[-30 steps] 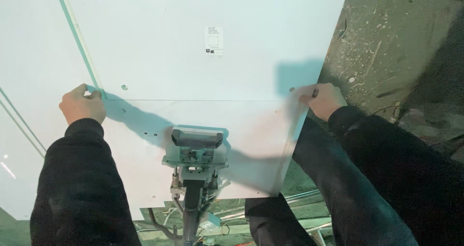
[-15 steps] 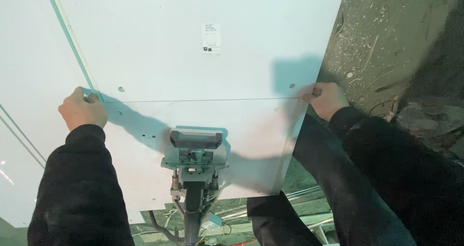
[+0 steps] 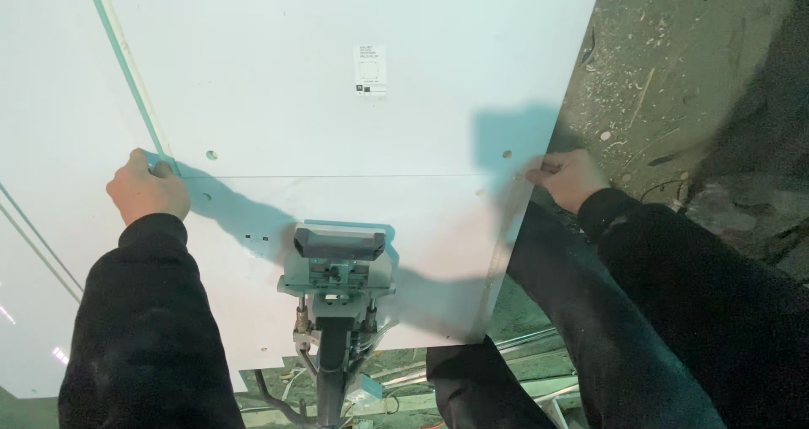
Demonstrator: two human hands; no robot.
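While a large white panel (image 3: 337, 100) is lying flat above a grey clamp head (image 3: 339, 243) on a metal post, its left edge is gripped by the closed left hand (image 3: 147, 189), beside a thin green strip (image 3: 126, 67). The right edge is pinched by the curled fingers of the right hand (image 3: 569, 176), over a dirty floor (image 3: 699, 67). A small label (image 3: 370, 69) is seen on the panel.

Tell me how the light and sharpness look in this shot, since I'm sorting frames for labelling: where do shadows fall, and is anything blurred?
Head view: light is even on the white panel, without harsh glare; bluish shadows spread from the left hand, the right hand and the clamp; the littered floor is dim; the right hand's fingers look slightly soft, the rest sharp.
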